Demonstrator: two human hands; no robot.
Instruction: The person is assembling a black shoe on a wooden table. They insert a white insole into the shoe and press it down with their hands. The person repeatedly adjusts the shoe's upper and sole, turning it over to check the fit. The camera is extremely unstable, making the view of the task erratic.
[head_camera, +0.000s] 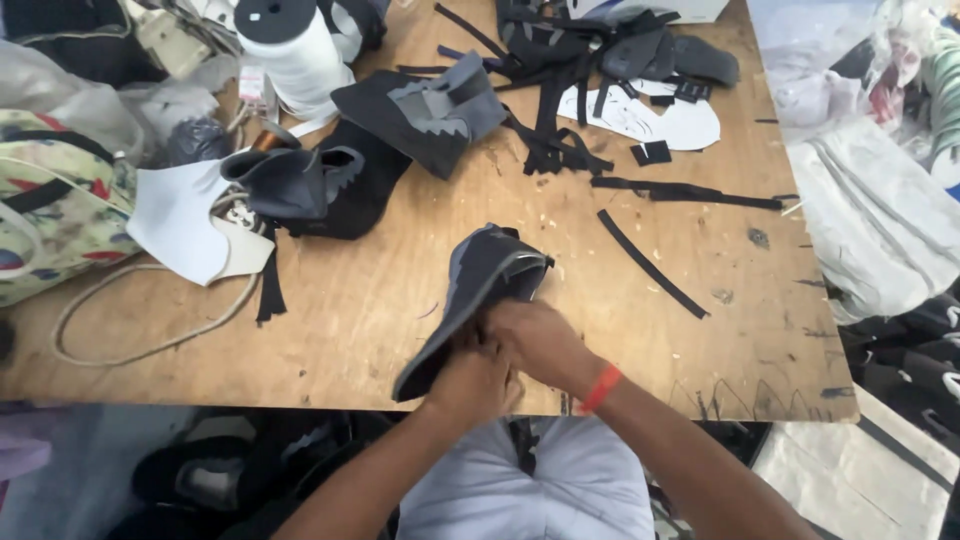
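The fingers of both hands are curled tight around the lower edge of a grey shoe upper (478, 290), the left hand (470, 385) and the right hand (540, 342) pressed together so closely that single fingertips cannot be told apart. The right wrist wears an orange band (601, 388). The piece they hold sits at the near edge of the wooden table (400, 290), its open top tilted away from the person and its lower end hanging just over the table's front edge. Largest on the table's left side is a floral patterned bag (50, 205) with a pale cord (150, 340) looping out in front of it. Behind it, near the far edge, stands a big white spool of thread (295, 55) with a black cap. Beside the bag lies a white cut sheet (180, 220), touching another dark grey upper (300, 180). A further grey and black upper (430, 110) rests toward the middle back. At the far right a white sole-shaped cutout (690, 125) lies under a tangle of black straps (560, 60). Well apart from the hands, a long black strip (650, 263) lies slanted on bare wood, with a second strip (690, 192) beyond it.
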